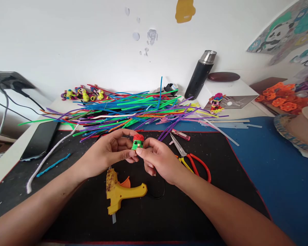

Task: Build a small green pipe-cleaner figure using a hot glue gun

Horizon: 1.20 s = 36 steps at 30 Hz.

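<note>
A small green and red pipe-cleaner figure (138, 141) is held above the black mat (220, 160) between both hands. My left hand (110, 152) pinches it from the left with fingers curled round it. My right hand (160, 160) grips it from the right, thumb and forefinger pressed to its green lower part. A yellow glue gun (118, 191) lies on the mat just below my hands. Red-handled scissors (192, 159) lie to the right of my right hand.
A big heap of coloured pipe cleaners (133, 111) spreads behind the hands. A phone (39, 140) lies at left, with a white pipe cleaner (45, 159) and a blue one (53, 164). A dark flask (200, 74), finished figures (217, 102) and orange pieces (281, 97) stand behind.
</note>
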### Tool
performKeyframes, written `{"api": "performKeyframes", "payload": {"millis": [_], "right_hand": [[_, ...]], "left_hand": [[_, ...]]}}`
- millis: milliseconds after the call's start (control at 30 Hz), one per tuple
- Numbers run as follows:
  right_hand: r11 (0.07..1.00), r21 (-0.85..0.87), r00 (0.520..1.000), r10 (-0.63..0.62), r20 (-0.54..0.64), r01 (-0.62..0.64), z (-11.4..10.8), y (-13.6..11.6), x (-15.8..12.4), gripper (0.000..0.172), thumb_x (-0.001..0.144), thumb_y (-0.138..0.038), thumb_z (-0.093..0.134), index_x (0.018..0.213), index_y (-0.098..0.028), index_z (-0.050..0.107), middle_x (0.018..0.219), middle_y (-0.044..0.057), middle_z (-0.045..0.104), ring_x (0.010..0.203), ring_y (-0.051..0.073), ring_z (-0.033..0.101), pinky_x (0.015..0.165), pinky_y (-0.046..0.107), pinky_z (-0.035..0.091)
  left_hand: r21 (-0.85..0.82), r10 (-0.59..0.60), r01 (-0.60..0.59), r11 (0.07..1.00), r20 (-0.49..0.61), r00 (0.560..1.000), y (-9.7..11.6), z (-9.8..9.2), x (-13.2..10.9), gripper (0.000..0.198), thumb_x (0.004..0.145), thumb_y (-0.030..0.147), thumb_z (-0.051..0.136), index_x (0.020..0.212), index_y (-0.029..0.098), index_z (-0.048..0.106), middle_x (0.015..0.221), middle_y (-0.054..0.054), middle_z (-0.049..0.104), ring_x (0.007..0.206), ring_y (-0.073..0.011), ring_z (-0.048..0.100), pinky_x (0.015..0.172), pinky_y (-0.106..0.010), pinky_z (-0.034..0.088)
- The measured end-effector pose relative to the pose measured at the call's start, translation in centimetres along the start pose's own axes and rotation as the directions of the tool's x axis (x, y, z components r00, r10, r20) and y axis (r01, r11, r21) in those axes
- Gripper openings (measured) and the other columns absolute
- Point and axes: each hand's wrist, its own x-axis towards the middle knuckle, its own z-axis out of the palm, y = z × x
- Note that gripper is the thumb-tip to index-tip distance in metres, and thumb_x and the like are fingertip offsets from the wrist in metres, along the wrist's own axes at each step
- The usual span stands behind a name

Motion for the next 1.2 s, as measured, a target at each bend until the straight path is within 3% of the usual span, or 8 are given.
{"api": "performKeyframes", "payload": {"millis": [533, 1200], "right_hand": [[1.000, -0.012, 1.000, -0.018, 0.013, 0.018, 0.2, 0.3, -0.1, 0.038, 0.096, -0.054, 0.075, 0.091, -0.024, 0.050, 0.051, -0.014, 0.050, 0.038, 0.008, 0.047, 0.042, 0.022, 0.034], [0.996, -0.081, 0.999, -0.027, -0.016, 0.026, 0.0, -0.2, -0.1, 0.035, 0.098, -0.051, 0.074, 0.094, -0.024, 0.053, 0.056, -0.012, 0.053, 0.041, 0.009, 0.049, 0.044, 0.023, 0.036]], "left_hand": [[0.045, -0.015, 0.019, 0.999, -0.086, 0.996, 0.9, 1.0, -0.2, 0.047, 0.088, 0.039, 0.094, 0.122, 0.019, 0.068, 0.086, -0.004, 0.083, 0.075, -0.0185, 0.081, 0.072, -0.027, 0.069], [-0.002, -0.009, 0.008, 1.000, -0.126, 0.992, 0.3, 0.8, 0.0, 0.047, 0.088, 0.039, 0.094, 0.123, 0.019, 0.072, 0.090, -0.006, 0.083, 0.074, -0.0188, 0.079, 0.072, -0.028, 0.068]]}}
